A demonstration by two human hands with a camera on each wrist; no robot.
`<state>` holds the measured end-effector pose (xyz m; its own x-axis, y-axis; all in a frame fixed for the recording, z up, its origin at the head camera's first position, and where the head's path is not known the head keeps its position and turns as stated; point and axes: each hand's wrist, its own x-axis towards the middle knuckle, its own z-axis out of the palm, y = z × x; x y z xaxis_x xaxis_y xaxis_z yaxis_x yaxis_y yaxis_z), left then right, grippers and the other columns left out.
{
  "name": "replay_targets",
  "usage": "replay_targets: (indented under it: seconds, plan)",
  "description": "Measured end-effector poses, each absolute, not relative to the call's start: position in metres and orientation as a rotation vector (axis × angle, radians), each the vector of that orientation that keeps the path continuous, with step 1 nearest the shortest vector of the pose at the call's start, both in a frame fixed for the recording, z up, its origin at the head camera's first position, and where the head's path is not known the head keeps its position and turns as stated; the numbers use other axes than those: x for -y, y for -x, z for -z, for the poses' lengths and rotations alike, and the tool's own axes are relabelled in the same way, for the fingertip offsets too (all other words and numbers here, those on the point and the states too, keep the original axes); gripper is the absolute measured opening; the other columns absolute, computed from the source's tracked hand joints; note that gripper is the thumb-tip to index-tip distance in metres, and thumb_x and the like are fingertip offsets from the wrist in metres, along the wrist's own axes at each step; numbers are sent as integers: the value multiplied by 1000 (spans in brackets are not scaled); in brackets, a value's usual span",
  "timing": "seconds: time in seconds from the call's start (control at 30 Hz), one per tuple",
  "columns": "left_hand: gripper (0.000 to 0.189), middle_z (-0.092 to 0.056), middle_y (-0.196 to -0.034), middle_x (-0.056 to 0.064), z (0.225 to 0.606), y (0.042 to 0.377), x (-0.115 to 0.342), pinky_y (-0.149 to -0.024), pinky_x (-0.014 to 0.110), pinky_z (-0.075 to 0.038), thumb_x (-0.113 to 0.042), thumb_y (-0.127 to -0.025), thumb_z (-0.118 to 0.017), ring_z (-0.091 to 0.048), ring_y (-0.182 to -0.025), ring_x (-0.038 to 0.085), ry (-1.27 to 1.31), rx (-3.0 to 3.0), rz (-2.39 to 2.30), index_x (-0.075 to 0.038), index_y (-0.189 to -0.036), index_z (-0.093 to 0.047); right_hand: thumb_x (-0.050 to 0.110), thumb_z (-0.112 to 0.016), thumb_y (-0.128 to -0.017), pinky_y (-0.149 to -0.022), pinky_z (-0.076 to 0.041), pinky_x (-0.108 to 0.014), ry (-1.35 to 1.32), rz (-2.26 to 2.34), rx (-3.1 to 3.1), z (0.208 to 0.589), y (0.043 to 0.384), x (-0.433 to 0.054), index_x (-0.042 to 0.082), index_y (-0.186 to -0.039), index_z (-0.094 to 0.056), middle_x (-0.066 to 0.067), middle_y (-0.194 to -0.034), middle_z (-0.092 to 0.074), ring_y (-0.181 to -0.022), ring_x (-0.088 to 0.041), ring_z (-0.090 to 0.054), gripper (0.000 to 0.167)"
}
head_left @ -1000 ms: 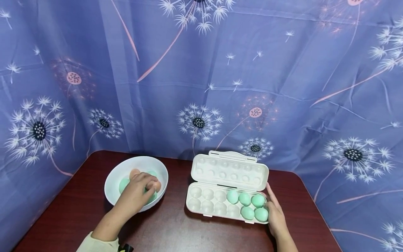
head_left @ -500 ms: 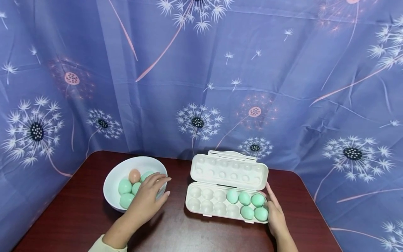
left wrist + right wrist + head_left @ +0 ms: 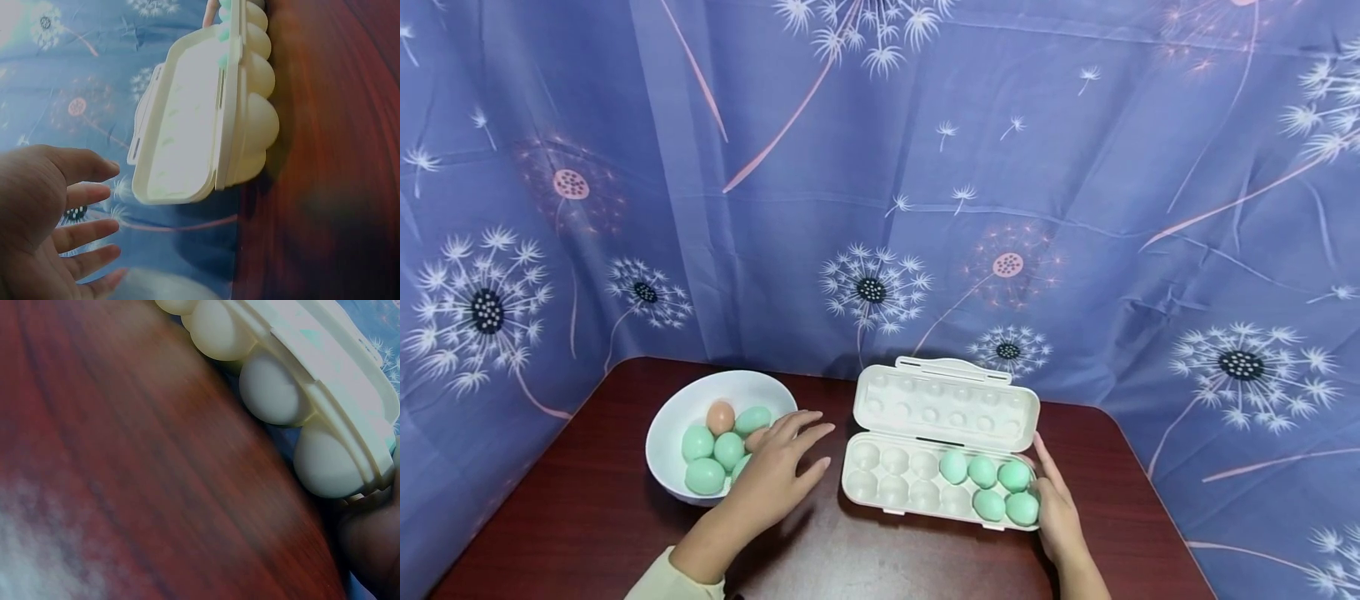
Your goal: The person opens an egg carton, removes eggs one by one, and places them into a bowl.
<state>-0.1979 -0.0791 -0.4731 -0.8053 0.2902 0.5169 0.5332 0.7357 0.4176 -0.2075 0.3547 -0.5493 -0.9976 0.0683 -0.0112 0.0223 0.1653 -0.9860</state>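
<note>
A white egg carton lies open on the dark red table, its lid tipped back. Several green eggs fill its right-hand cups; the left cups are bare. My left hand hovers between the white bowl and the carton, fingers stretched toward the carton. The left wrist view shows this hand flat and holding nothing, with the carton ahead. My right hand rests with straight fingers against the carton's right end. The bowl holds several green eggs and an orange egg.
A blue dandelion-print cloth hangs around the table's back and sides. The table's left edge runs close to the bowl. The right wrist view shows the carton's underside and bare tabletop.
My left hand has come out of the bowl and moved right toward the carton, fingers now spread. The bowl's eggs are uncovered. The right hand and carton have stayed put.
</note>
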Motion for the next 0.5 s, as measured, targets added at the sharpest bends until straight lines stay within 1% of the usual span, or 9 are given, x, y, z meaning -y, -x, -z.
replay_targets:
  seconds: [0.1, 0.23, 0.5]
  plan:
    - [44, -61, -137, 9, 472, 200, 71, -107, 51, -47, -24, -87, -78, -55, -131, 32, 667, 2537, 822, -17, -130, -68, -1, -24, -101, -97, -33, -2, 81, -2004, 2363, 550, 208, -355, 38, -162, -13, -19, -165, -26, -120, 22, -42, 73]
    - [44, -61, -137, 8, 471, 204, 60, -107, 52, -47, -24, -88, -77, -55, -131, 32, 702, 2560, 827, -16, -130, -67, -3, -24, -100, -96, -34, -3, 80, -2005, 2357, 550, 207, -355, 36, -162, -13, -21, -164, -28, -120, 21, -43, 74]
    - [43, -60, -137, 10, 469, 210, 42, -106, 53, -46, -25, -90, -75, -54, -131, 32, 776, 2597, 792, -13, -130, -67, -2, -25, -99, -95, -38, -5, 132, -2021, 2356, 548, 207, -353, 39, -161, -14, -18, -160, -35, -120, 14, -47, 76]
